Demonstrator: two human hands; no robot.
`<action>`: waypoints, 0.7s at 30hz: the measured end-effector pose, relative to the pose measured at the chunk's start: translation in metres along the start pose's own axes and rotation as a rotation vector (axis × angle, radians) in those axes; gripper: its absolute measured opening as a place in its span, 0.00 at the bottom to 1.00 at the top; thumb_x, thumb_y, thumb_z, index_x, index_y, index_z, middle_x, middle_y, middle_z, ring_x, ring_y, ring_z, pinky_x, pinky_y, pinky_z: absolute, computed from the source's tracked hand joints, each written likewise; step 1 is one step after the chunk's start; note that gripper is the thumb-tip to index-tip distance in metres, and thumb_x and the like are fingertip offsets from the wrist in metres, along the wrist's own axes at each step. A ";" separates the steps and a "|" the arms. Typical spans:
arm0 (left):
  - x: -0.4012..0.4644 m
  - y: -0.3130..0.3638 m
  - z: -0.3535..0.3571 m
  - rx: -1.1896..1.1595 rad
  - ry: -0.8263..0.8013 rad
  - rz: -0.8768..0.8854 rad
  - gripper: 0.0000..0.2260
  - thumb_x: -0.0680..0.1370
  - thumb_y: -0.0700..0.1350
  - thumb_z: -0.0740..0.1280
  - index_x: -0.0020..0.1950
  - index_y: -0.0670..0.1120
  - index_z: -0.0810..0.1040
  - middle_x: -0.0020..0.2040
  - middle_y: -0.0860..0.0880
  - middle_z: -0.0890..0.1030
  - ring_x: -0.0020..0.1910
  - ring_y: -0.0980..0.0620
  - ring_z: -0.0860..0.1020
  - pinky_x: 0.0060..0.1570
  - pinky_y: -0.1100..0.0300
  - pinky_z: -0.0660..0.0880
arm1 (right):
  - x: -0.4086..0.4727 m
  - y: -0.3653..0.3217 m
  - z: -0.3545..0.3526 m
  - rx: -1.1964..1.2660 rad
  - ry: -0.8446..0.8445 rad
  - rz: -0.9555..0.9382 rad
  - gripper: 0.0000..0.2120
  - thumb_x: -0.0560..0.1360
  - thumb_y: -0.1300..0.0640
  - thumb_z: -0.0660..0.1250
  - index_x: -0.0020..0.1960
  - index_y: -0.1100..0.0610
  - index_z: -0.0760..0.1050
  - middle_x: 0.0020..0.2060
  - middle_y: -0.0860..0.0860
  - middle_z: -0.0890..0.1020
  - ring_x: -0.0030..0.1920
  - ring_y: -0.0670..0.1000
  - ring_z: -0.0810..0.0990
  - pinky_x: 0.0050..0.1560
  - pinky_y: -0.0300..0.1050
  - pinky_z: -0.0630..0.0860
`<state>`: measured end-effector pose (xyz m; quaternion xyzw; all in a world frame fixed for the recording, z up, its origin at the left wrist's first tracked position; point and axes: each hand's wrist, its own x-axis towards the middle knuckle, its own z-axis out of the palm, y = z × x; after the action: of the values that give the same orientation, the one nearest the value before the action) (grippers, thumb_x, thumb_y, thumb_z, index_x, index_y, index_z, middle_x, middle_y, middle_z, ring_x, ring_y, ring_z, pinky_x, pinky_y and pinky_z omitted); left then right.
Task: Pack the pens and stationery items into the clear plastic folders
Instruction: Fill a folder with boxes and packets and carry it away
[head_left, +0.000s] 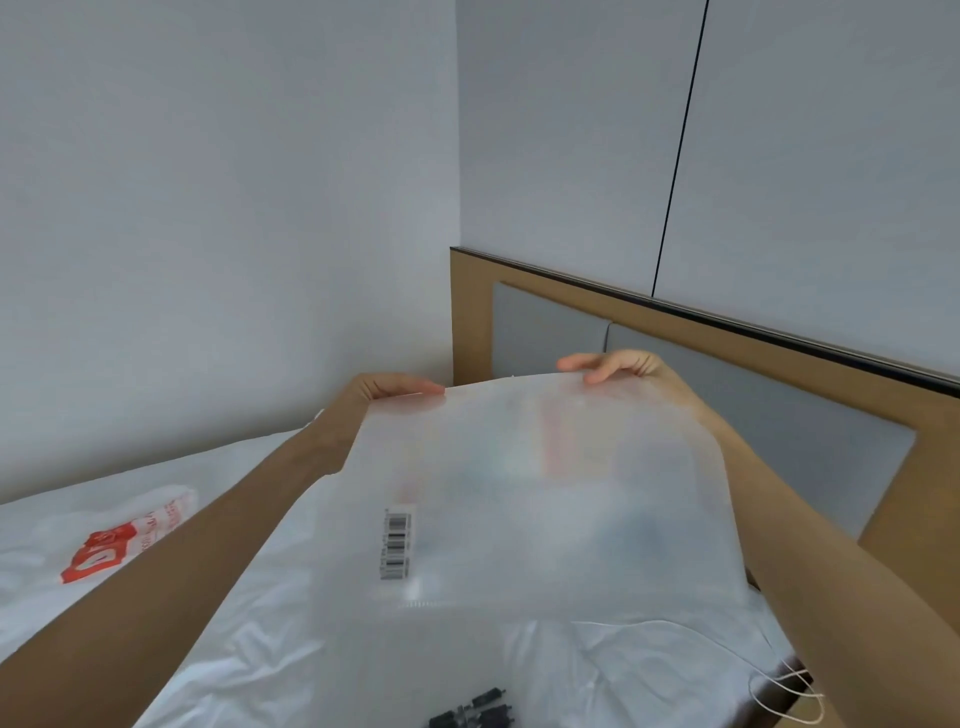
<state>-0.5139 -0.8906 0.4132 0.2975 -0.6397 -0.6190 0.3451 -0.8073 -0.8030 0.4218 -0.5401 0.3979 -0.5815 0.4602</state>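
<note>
Folder: a frosted clear plastic folder (540, 499) is held up above the bed, tilted, its far edge highest; a barcode sticker (396, 545) is seen near its lower left.
Left hand: the left hand (395, 387) is laid on the far left corner of the folder, fingers straight along the edge; whether the thumb pinches beneath cannot be told.
Right hand: the right hand (618, 366) is curled over the far right edge, the folder pinched by its fingers.
Contents: blurred red and dark shapes are seen through the plastic; what they are cannot be told.
Pens: dark pens (472, 712) lie on the sheet at the bottom edge, below the folder and apart from it.
Open room: bare sheet lies between the forearms and to the left.
Surface: a white bed sheet (270, 649), wrinkled.
Bag: a white and red plastic bag (119, 540) lies left of the left forearm.
Cord: a thin white cord (779, 686) trails at the bed's right edge.
Room: a wooden headboard (675, 317) with grey panels stands against pale walls.
</note>
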 end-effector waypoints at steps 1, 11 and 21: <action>0.000 0.001 0.000 0.028 -0.003 0.011 0.10 0.76 0.40 0.66 0.41 0.46 0.86 0.40 0.46 0.84 0.40 0.48 0.81 0.51 0.54 0.76 | -0.002 0.000 0.000 -0.010 -0.012 -0.014 0.11 0.51 0.69 0.75 0.31 0.58 0.83 0.51 0.55 0.84 0.48 0.58 0.84 0.47 0.48 0.80; -0.009 0.009 -0.007 0.133 -0.143 0.281 0.25 0.75 0.22 0.58 0.42 0.47 0.86 0.51 0.48 0.84 0.50 0.52 0.83 0.44 0.60 0.79 | -0.013 -0.013 -0.010 -0.012 -0.034 -0.020 0.15 0.46 0.60 0.80 0.32 0.60 0.83 0.50 0.56 0.84 0.46 0.58 0.84 0.43 0.48 0.81; -0.008 0.022 -0.017 0.229 -0.214 0.238 0.17 0.75 0.29 0.66 0.44 0.50 0.87 0.52 0.46 0.84 0.50 0.48 0.82 0.48 0.57 0.79 | -0.021 -0.031 -0.004 -0.058 -0.012 -0.084 0.21 0.67 0.79 0.61 0.28 0.58 0.82 0.45 0.53 0.85 0.43 0.55 0.84 0.39 0.44 0.80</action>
<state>-0.4944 -0.8935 0.4341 0.1897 -0.7695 -0.5253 0.3098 -0.8149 -0.7751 0.4460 -0.5728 0.3888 -0.5854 0.4220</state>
